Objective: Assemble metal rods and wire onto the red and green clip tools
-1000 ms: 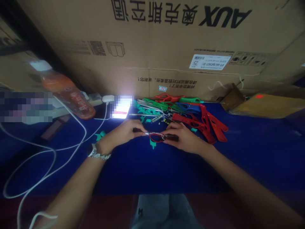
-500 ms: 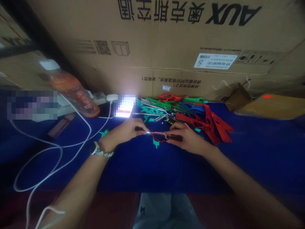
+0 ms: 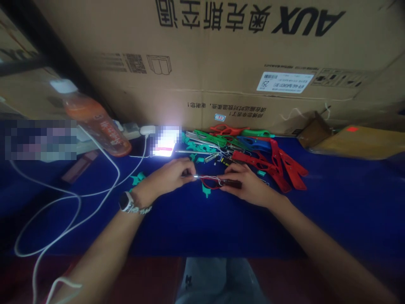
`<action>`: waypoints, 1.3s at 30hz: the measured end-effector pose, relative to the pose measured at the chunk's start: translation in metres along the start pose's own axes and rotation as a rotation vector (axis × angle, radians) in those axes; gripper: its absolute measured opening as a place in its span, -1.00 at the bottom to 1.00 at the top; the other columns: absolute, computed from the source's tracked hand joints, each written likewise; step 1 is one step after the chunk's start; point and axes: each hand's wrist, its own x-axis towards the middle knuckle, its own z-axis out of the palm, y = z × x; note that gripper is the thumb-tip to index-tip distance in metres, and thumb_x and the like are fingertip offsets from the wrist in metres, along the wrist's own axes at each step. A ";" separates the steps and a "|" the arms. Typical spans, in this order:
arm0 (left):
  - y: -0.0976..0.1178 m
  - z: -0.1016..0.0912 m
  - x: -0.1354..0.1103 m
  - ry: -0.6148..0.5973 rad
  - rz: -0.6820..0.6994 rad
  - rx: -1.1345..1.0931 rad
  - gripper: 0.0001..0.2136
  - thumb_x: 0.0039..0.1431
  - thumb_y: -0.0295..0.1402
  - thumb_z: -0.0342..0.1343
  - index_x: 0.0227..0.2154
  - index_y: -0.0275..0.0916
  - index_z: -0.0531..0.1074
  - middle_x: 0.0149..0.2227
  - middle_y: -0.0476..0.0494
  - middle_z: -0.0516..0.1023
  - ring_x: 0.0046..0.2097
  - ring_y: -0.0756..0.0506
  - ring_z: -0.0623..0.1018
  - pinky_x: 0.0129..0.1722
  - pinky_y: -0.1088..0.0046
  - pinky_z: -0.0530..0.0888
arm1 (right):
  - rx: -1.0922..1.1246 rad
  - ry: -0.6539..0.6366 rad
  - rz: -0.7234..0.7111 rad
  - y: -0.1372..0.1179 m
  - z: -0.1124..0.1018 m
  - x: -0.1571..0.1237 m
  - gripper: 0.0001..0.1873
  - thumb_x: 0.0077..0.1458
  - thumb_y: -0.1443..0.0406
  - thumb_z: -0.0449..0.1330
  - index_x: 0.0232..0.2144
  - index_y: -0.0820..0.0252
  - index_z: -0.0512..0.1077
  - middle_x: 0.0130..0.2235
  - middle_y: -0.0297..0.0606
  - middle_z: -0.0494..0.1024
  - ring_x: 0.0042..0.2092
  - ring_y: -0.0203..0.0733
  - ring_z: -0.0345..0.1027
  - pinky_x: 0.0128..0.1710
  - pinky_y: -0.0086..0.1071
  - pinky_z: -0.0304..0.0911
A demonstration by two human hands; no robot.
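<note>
Along the back stands a large carton point(image 3: 221, 63), perhaps serving as a backstop for the blue surface point(image 3: 196, 228). Against it lies a pile of coloured plastic parts point(image 3: 257, 145), presumably kept within reach. Nearer, the right hand point(image 3: 249, 182) closes its grip on a dark piece point(image 3: 233, 183); the left hand point(image 3: 169, 175) pinches a thin metal-tipped piece point(image 3: 196, 176) in a narrow grip. They stay apart, probably so the red and white wires point(image 3: 211, 180) between them bow loosely.

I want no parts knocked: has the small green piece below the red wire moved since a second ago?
No, not visibly: the green piece keeps its place below the blue-edged sticker on the cardboard box.
</note>
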 end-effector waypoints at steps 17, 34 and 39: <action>0.034 0.010 0.006 0.128 -0.074 0.515 -0.63 0.28 -0.03 -0.05 -0.43 -0.19 0.46 -0.53 -0.10 0.50 -0.48 -0.11 0.46 -0.50 0.37 0.07 | -0.021 0.008 -0.009 -0.001 -0.001 0.000 -0.71 0.17 0.27 0.32 -0.03 0.05 0.57 -0.12 -0.19 0.49 -0.04 -0.10 0.40 0.06 -0.11 0.20; 0.027 0.008 -0.004 -0.009 -0.034 0.285 -0.83 0.35 -0.32 -0.06 -0.08 -0.21 0.33 -0.32 -0.11 0.51 -0.34 -0.12 0.52 -0.36 0.35 0.36 | -0.006 0.005 0.008 0.000 0.001 -0.001 -0.68 0.19 0.24 0.30 0.01 -0.02 0.55 -0.10 -0.19 0.47 -0.03 -0.09 0.39 0.08 -0.08 0.19; 0.014 0.007 -0.005 0.051 0.087 0.092 -0.89 0.36 -0.34 0.00 -0.22 -0.16 0.42 -0.20 -0.07 0.45 -0.31 -0.03 0.48 -0.31 0.40 0.39 | 0.002 0.039 -0.007 0.001 0.002 -0.002 -0.68 0.17 0.22 0.32 0.00 -0.03 0.56 -0.10 -0.20 0.49 -0.02 -0.08 0.40 0.09 -0.08 0.22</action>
